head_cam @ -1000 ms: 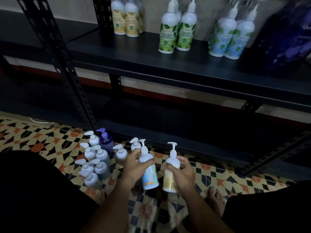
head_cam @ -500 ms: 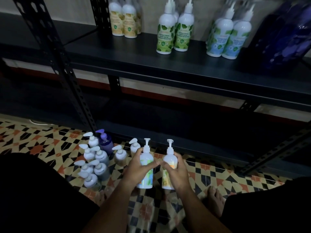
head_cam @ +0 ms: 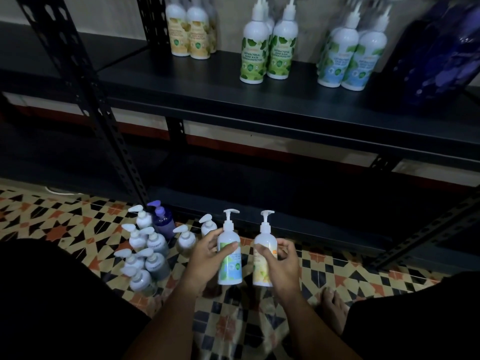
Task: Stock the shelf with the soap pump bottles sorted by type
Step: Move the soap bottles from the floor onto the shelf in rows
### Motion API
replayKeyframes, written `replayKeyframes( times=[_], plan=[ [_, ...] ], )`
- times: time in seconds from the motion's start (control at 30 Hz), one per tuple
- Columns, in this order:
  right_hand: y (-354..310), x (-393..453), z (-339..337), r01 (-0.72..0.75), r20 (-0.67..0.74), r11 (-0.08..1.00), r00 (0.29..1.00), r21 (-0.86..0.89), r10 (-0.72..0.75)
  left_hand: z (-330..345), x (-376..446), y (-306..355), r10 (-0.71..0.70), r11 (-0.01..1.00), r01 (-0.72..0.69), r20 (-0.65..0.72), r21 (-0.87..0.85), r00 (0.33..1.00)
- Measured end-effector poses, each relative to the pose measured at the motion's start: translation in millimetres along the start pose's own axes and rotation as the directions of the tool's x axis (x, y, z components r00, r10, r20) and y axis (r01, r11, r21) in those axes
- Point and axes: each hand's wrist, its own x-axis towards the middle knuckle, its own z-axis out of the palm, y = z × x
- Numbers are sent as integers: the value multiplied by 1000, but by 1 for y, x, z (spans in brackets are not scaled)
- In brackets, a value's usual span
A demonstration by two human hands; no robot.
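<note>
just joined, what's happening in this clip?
A person crouched on a patterned tile floor is stocking a dark metal shelf with soap pump bottles. The left hand holds a white bottle with a blue-green label; the right hand holds a white bottle with a yellow label, both upright. On the shelf stand yellow-label bottles, green-label bottles and blue-label bottles, grouped. A cluster of unsorted pump bottles waits on the floor.

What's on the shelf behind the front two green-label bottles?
Behind the green-label bottles on the shelf, only more white pump tops show; how many bottles, and their labels, are hidden.
</note>
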Motion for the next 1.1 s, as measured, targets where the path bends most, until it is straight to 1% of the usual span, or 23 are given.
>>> replayKeyframes(
  times=[0.1, 0.2, 0.27, 0.33, 0.4, 0.43, 0.57, 0.73, 0.83, 0.93, 1.03, 1.1],
  plan=[
    [1, 3, 0, -49, 59, 997, 997, 65, 46, 2, -2, 7, -59, 995, 64, 76, -71, 995],
    [-1, 2, 2, -80, 98, 994, 993, 77, 72, 9, -1, 12, -95, 981, 110, 98, -161, 991],
    [-3, 2, 2, -88, 113, 990, 991, 114, 76, 12, 0, 13, -101, 980, 113, 81, -162, 992],
    [-7, -1, 0, -88, 141, 983, 988, 163, 66, 15, -1, 14, -93, 990, 100, 77, -97, 993],
    [-8, -2, -1, -51, 181, 983, 983, 174, 19, 18, -4, 15, -45, 999, 45, 101, 4, 994],
    [-10, -4, -2, -24, 197, 987, 980, 160, -8, 21, -6, 17, -9, 1000, 6, 102, 24, 995],
    [-24, -5, -3, 33, 198, 989, 978, 147, -62, 33, -10, 29, 148, 987, -152, 66, 50, 987],
    [-61, -5, -2, 187, 144, 968, 967, 169, -212, 38, -2, 60, 273, 960, -275, 54, 49, 961],
    [-99, -6, 0, 280, 86, 940, 950, 193, -301, 42, 3, 90, 379, 924, -380, 37, 48, 925],
    [-137, -4, 3, 377, 35, 910, 921, 173, -388, 46, 6, 129, 473, 880, -473, 16, 39, 881],
    [-180, -1, 5, 482, 19, 862, 871, 156, -491, 50, 9, 173, 554, 832, -554, 6, 10, 832],
    [-211, 0, 7, 540, 15, 825, 835, 165, -550, 52, 11, 204, 616, 788, -616, -8, 3, 787]
  ],
)
